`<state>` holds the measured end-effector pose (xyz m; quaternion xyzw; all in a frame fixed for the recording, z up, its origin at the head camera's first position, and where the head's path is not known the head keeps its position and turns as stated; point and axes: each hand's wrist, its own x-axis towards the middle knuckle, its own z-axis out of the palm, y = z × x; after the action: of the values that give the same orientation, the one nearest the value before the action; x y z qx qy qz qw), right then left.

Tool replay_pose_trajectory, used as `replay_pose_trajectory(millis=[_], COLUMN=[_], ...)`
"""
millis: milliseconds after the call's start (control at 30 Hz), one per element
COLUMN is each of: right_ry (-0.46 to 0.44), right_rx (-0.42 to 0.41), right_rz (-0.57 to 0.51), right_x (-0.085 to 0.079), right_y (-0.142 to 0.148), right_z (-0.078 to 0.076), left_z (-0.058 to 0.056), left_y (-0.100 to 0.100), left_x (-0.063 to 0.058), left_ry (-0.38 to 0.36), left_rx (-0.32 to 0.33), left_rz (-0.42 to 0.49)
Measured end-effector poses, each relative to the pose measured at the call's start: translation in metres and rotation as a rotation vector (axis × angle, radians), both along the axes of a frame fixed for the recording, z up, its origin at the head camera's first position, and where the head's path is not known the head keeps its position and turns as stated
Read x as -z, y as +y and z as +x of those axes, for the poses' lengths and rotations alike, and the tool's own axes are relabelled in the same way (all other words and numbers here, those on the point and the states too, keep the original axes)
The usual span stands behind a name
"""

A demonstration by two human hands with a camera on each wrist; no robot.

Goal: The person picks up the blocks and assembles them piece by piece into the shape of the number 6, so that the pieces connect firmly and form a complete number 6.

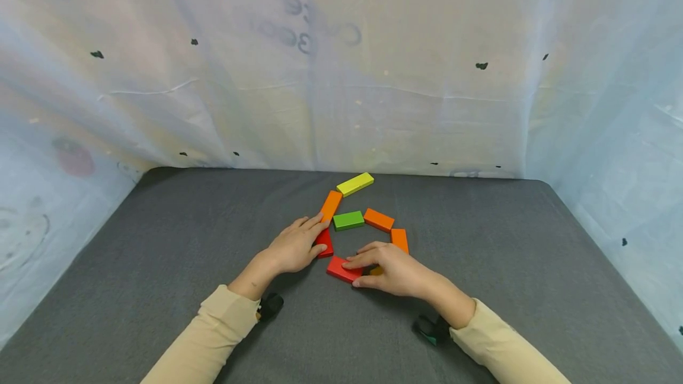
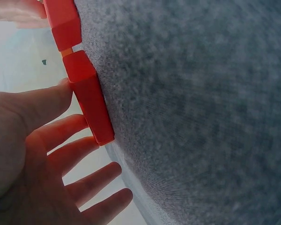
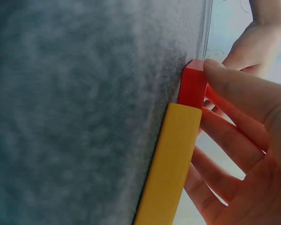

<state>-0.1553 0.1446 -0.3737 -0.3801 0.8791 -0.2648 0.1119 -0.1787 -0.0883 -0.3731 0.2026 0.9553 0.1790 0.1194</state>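
Flat blocks form a rough ring on the grey table (image 1: 213, 325). My left hand (image 1: 296, 245) holds a red block (image 1: 326, 239) on the ring's left side, thumb at one side and fingertips at the other; the left wrist view shows this red block (image 2: 91, 105) standing on its narrow edge or side-on. With thumb and fingers, my right hand (image 1: 397, 271) pinches a second red block (image 1: 338, 268) at the front. A yellow-amber block (image 3: 171, 159) adjoins it in the right wrist view, mostly covered by the right hand in the head view.
An orange block (image 1: 332, 203) leads from the left red block toward a yellow block (image 1: 355, 184) at the back. A green block (image 1: 348, 221) and two orange blocks, one behind (image 1: 379, 220) and one at right (image 1: 399, 240), continue the curve. Pale sheeting (image 1: 405, 117) encloses the table.
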Motion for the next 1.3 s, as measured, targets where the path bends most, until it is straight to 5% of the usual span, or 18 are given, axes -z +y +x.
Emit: replay_pose_trajectory(millis=[733, 1300], right_ry=[-0.017, 0.020], right_rx=[0.015, 0.018], right_rz=[-0.004, -0.053], right_x=[0.000, -0.001], right_y=[-0.001, 0.037], right_z=[-0.002, 0.003], left_z=[-0.001, 0.002], left_y=[0.001, 0.000], left_x=[0.001, -0.002], left_ry=[-0.009, -0.021], left_rx=[-0.001, -0.004], left_rz=[0.017, 0.014])
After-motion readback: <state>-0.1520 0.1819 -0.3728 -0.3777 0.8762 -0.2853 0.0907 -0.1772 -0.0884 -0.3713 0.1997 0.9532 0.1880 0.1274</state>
